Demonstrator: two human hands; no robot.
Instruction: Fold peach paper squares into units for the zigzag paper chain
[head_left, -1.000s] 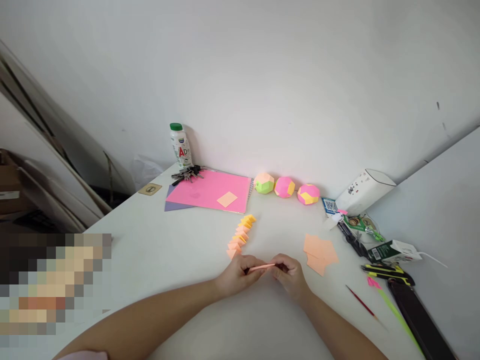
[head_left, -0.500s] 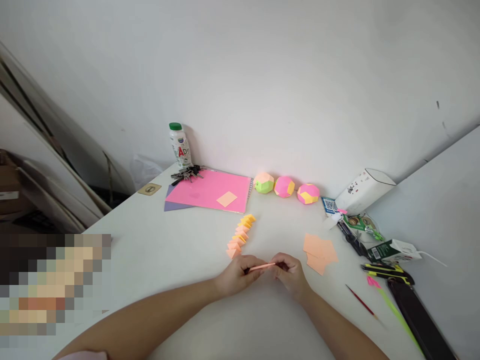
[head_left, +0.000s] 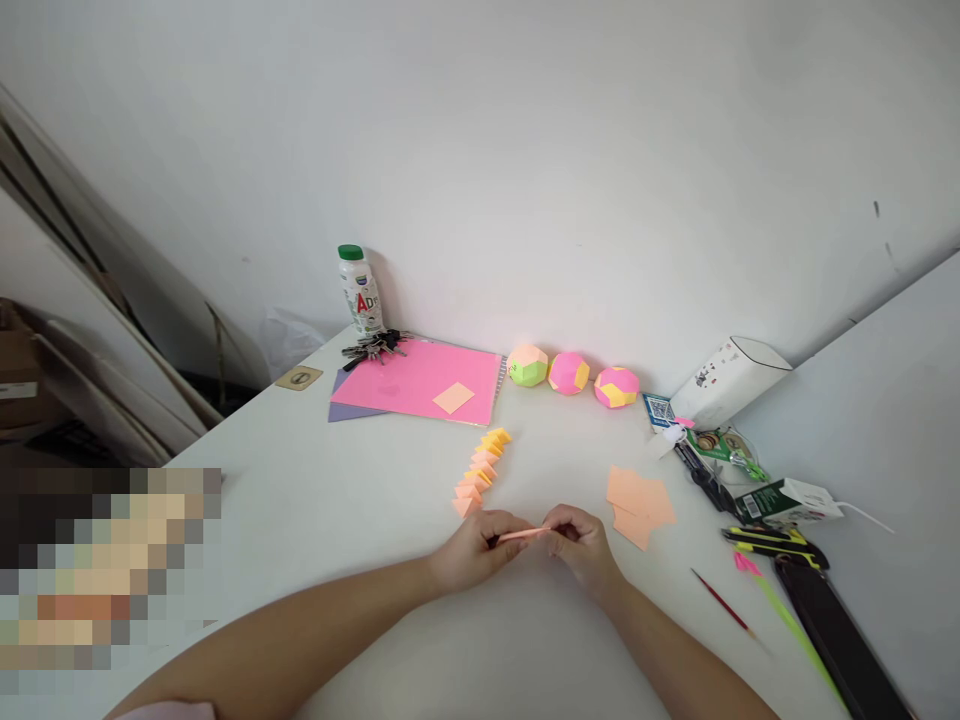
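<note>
A small folded piece of peach paper [head_left: 523, 534] is pinched between both hands just above the white table [head_left: 315, 500]. My left hand [head_left: 474, 549] grips its left end with closed fingers. At the other end, my right hand [head_left: 581, 548] is closed on it too. Just beyond my left hand lies a row of folded peach and yellow paper units [head_left: 480, 472]. Loose peach paper squares [head_left: 640, 503] rest to the right of my right hand.
At the back stand a green-capped bottle [head_left: 358, 290], keys [head_left: 375, 346], a pink sheet [head_left: 418, 381] and three paper balls [head_left: 571, 374]. On the right lie a white box [head_left: 724, 380], a yellow utility knife [head_left: 772, 543], a red pencil [head_left: 723, 604] and a dark tablet [head_left: 844, 640].
</note>
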